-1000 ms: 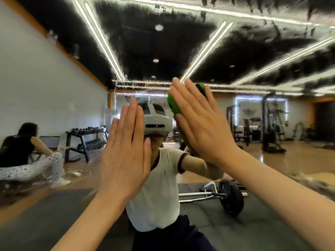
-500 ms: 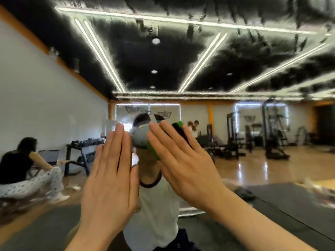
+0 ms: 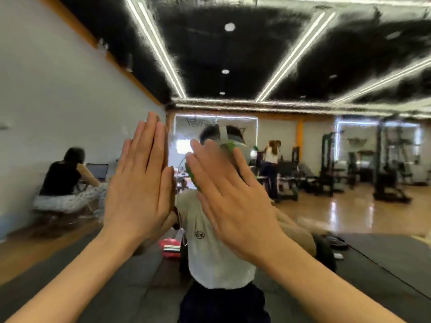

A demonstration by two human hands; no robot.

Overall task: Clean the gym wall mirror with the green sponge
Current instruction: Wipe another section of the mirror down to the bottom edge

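Step in hand: I judge this a wiping pass across the mirror (image 3: pixel 303 173); the glass fills the view and shows the gym reflected.
Right hand (image 3: pixel 233 199): fingers straight and spread, palm pressing the green sponge (image 3: pixel 192 176) flat to the glass; released, not curled round it.
Green sponge: trapped between right palm and mirror; only green edges show past the fingers, left of the index finger and above the middle fingers.
Left hand (image 3: pixel 140 183): fingers straight and together, palm toward the glass just beside the right hand; holds nothing; I cannot tell whether it touches the mirror.
Change from earlier frames: the right hand and sponge sit lower and further left in the reflection than one second ago; the two hands have drawn nearer each other; the view has tilted, showing more ceiling.
Next move: I expect the stroke to carry on sideways or down; it calls for even palm pressure so the sponge does not slip out.
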